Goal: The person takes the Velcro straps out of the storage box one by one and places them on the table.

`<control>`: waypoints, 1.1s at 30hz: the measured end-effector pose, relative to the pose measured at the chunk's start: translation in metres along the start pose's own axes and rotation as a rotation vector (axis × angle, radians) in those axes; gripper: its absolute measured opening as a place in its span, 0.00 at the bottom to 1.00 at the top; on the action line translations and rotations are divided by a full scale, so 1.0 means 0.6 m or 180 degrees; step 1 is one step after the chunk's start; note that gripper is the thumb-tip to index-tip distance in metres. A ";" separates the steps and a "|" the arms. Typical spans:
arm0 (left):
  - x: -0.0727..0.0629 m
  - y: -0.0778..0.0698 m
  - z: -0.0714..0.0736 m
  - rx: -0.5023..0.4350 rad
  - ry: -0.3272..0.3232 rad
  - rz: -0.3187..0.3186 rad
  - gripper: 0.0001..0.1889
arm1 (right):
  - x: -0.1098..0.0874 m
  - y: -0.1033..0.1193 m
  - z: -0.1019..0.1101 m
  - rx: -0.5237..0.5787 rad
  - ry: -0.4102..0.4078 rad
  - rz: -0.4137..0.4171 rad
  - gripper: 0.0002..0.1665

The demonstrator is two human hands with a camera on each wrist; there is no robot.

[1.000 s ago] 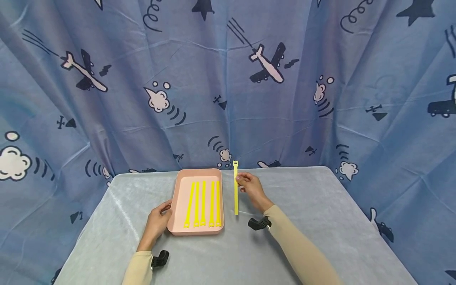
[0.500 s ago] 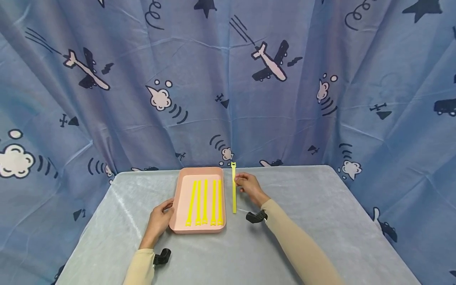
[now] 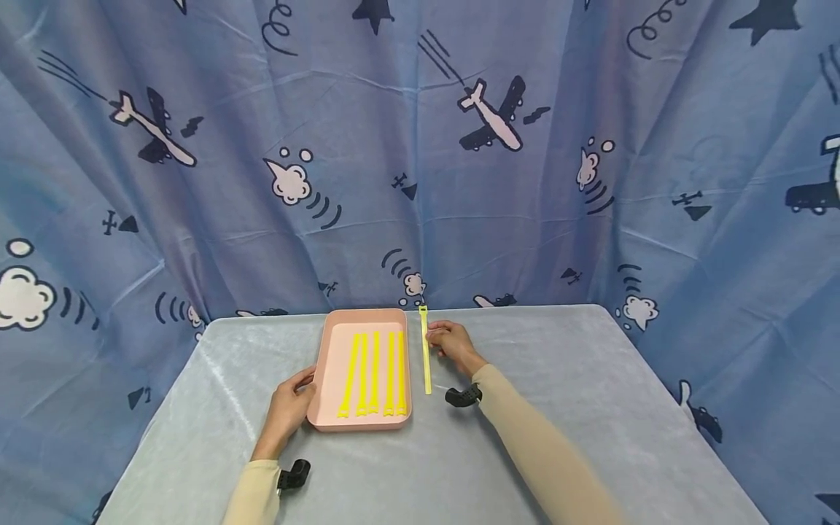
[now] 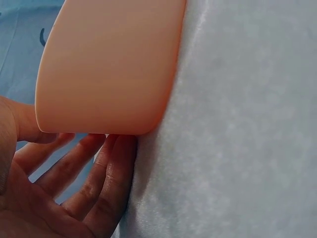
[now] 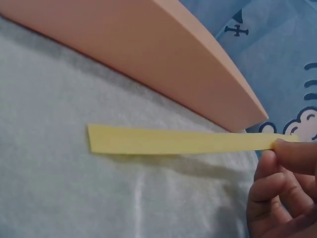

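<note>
My right hand pinches a yellow strap, which looks like a hook-and-loop cable tie with a wider slotted head at its far end. Thumb and forefinger grip it near that head in the right wrist view, and the plain end sticks out over the cloth. Along the right side of a pink tray, the strap runs roughly parallel to the wall. Several more yellow straps lie in the tray, lengthwise and spaced apart, heads toward me. My left hand rests its fairly straight fingers against the tray's left outer wall.
A pale grey cloth covers the table under the tray. Behind the table's far edge hangs a blue curtain printed with planes and clouds. Black wrist cameras are worn under both forearms.
My right hand has moved a little left with the strap, which is now closer to the tray's right wall and slightly tilted. The left hand and the tray stay in place.
</note>
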State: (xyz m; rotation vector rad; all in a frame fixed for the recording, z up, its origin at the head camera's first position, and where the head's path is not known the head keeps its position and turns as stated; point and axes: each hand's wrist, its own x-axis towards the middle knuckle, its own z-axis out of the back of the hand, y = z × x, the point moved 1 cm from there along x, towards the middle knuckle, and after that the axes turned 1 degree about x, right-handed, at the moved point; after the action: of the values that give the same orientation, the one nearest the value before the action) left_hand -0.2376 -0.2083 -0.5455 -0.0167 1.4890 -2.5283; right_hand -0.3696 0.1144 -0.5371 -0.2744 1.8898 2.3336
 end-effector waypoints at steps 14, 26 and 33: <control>0.002 0.000 0.011 0.0039 -0.0049 -0.0005 0.23 | 0.020 -0.012 -0.010 -0.0070 0.0030 0.0098 0.14; 0.000 -0.002 0.005 0.0009 -0.0034 -0.0016 0.23 | 0.019 -0.019 -0.009 -0.0208 -0.0145 0.0009 0.10; 0.001 -0.003 0.005 0.0001 -0.0019 -0.0016 0.23 | 0.020 -0.021 -0.012 -0.0147 -0.0221 0.0028 0.12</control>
State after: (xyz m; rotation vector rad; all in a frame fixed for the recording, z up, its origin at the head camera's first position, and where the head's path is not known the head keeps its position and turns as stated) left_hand -0.2382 -0.2102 -0.5425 -0.0278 1.4882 -2.5303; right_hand -0.3782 0.1101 -0.5530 -0.1875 1.8113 2.3628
